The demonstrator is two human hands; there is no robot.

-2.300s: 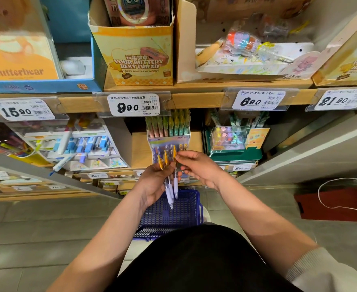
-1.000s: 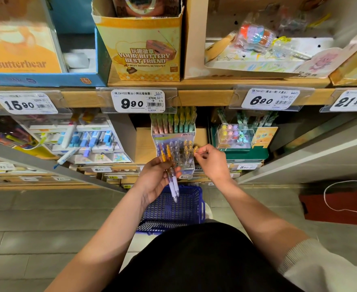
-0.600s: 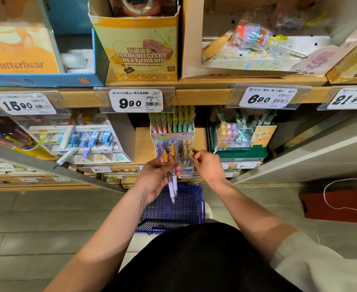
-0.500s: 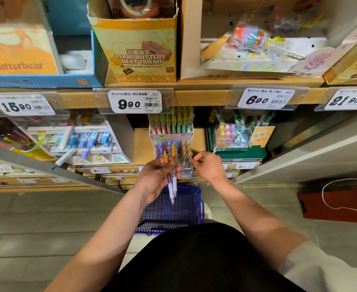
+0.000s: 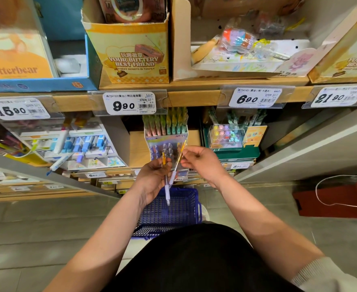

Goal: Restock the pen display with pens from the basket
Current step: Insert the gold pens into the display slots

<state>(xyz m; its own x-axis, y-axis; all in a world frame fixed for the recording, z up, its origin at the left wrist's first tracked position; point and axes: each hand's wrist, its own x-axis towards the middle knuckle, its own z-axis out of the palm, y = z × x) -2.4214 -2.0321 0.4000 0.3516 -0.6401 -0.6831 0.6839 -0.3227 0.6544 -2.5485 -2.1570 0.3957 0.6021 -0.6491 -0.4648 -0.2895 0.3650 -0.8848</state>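
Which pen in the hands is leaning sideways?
The pen pinched by the right hand: it slants, orange end up toward the display. The other pen, in the left hand, hangs nearly straight, tip down over the basket.

Reaches forward with both forearms bare, elbows bent and wide, wrists drawn in toward each other. Holds the left hand (image 5: 153,180) with palm turned inward, fingers curled round a yellow-topped pen (image 5: 166,187) that points tip down. Raises the right hand (image 5: 202,163) a little higher and just beside the left, not touching it. Pinches a slanted pen (image 5: 178,160) between thumb and forefinger there, other fingers loosely bent. Shows a pale sleeve (image 5: 321,275) bunched near the right elbow.
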